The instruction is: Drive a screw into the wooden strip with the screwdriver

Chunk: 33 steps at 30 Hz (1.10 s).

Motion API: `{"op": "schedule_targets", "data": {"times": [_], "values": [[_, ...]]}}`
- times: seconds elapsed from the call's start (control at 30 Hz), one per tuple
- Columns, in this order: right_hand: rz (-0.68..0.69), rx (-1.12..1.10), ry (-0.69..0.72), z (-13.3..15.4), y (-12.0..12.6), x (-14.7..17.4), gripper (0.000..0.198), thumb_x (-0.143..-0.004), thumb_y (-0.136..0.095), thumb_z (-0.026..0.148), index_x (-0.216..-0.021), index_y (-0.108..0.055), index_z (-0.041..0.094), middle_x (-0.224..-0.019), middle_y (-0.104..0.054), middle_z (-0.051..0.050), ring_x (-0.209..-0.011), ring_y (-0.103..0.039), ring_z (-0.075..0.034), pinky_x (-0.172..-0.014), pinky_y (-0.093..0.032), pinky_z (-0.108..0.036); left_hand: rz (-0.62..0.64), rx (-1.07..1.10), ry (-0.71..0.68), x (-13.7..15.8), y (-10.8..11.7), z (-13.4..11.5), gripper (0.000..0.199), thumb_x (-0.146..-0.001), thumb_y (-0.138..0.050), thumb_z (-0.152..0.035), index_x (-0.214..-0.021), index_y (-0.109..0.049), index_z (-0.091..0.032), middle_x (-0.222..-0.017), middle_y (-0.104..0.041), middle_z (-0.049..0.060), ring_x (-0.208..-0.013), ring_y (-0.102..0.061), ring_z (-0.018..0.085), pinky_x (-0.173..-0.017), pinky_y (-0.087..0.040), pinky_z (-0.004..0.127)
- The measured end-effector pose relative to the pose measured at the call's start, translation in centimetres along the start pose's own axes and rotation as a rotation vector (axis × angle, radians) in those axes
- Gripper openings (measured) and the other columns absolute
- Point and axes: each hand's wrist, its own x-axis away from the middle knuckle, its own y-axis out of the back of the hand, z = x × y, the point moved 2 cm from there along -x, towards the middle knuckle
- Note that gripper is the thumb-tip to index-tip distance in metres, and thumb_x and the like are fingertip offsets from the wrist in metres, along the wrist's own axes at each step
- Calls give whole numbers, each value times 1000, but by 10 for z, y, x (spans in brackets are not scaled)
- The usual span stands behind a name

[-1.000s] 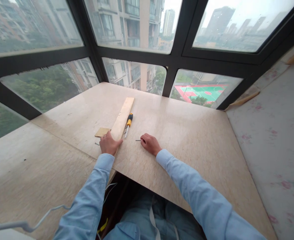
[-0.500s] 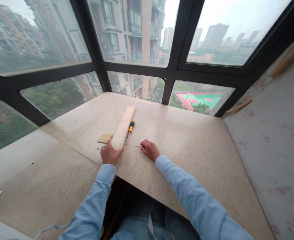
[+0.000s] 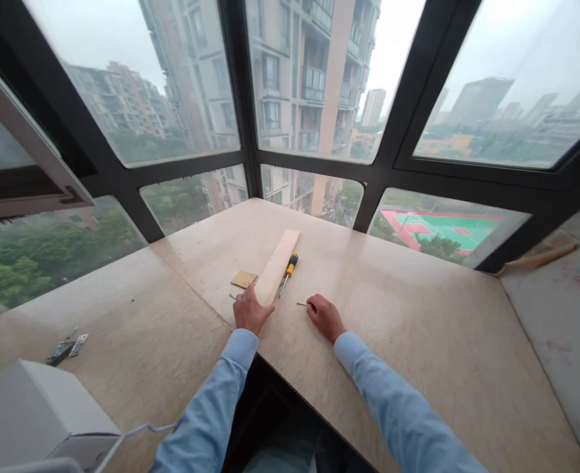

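A pale wooden board (image 3: 278, 264) lies flat on the stone-look countertop, pointing away from me. My left hand (image 3: 253, 310) grips its near end, thumb on the right edge and fingers on the left. In a pinch, my right hand (image 3: 324, 315) has a thin metal screw (image 3: 301, 303) that sticks out to the left, just above or on the counter; its tip detail is too small to tell. A yellow and black screwdriver (image 3: 288, 272) lies along the board's right side. Left of the board are a small square wooden piece (image 3: 244, 279) and another screw (image 3: 232, 297), partly by my fingers.
Metal hinges (image 3: 67, 347) lie on the left of the countertop (image 3: 427, 341). A white box (image 3: 43, 414) with a white cable (image 3: 146, 428) stands at the lower left. Dark-framed windows border the far side, and a papered wall (image 3: 560, 328) the right. The counter's front edge has a dark gap below.
My view has turned left, so the scene sits further right and lower, and the white box shows more. Both hands keep their holds on the board and the screw.
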Motion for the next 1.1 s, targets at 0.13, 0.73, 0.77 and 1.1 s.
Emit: {"op": "schedule_targets", "data": {"times": [0.13, 0.73, 0.77, 1.1], "values": [[6, -7, 2, -1, -1, 0, 14, -86, -47, 13, -80, -58, 19, -81, -61, -4, -75, -57, -17, -68, -41, -26, -19, 8, -29, 2, -2, 4, 74, -64, -69, -39, -129, -47, -12, -113, -63, 14, -106, -53, 32, -87, -40, 38], [21, 25, -14, -3, 0, 1, 13, -86, -47, 18, -81, -59, 20, -78, -58, -3, -70, -55, -17, -66, -40, -28, -79, 167, -11, 24, -16, 21, 73, -62, -71, -37, -127, -50, -14, -117, -63, 11, -106, -50, 31, -92, -38, 39], [21, 24, -13, -4, 0, 1, 14, -86, -47, 18, -81, -59, 20, -78, -58, -3, -70, -55, -17, -66, -40, -28, -76, 172, -12, 25, -15, 21, 73, -62, -71, -37, -127, -50, -14, -116, -63, 11, -106, -50, 30, -92, -39, 39], [25, 34, -8, -4, 0, 2, 14, -86, -47, 19, -83, -60, 20, -78, -59, -4, -71, -55, -17, -67, -41, -28, -69, 158, 11, 20, -19, 28, 71, -62, -70, -37, -127, -51, -14, -113, -64, 12, -105, -51, 31, -90, -39, 39]]}}
